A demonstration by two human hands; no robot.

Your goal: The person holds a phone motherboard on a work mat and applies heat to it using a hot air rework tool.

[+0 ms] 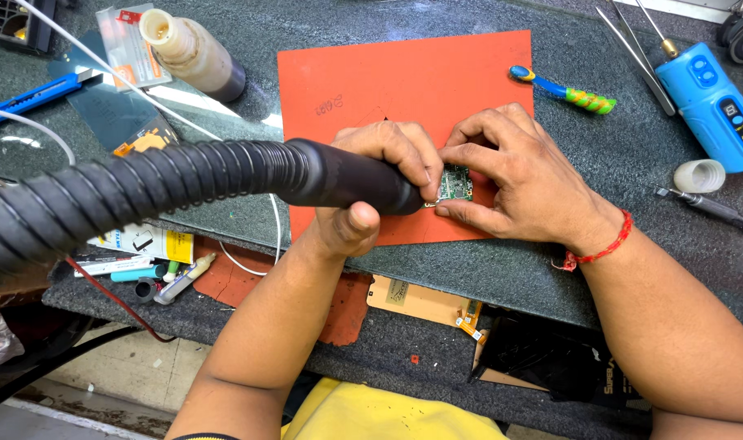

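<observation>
A small green circuit board lies on the orange mat, near the mat's near edge and roughly at the middle of the dark workbench. It looks thin, light and stiff, and probably fragile where the tiny parts sit, so the safest hold would be by its bare edges rather than its face. The right hand rests over its right side, fingertips pressing its top and near edges to pin it flat. The left hand is wrapped around the black nozzle of a ribbed black hose, whose tip points at the board's left edge; whether it touches cannot be told. The hose looks bulky and springy, and likely pulls against the grip.

Farther out, a small brush with a green and yellow handle lies right of the mat's far corner, a blue handheld device sits at the far right beside metal tweezers, and a brown bottle lies at the far left.
</observation>
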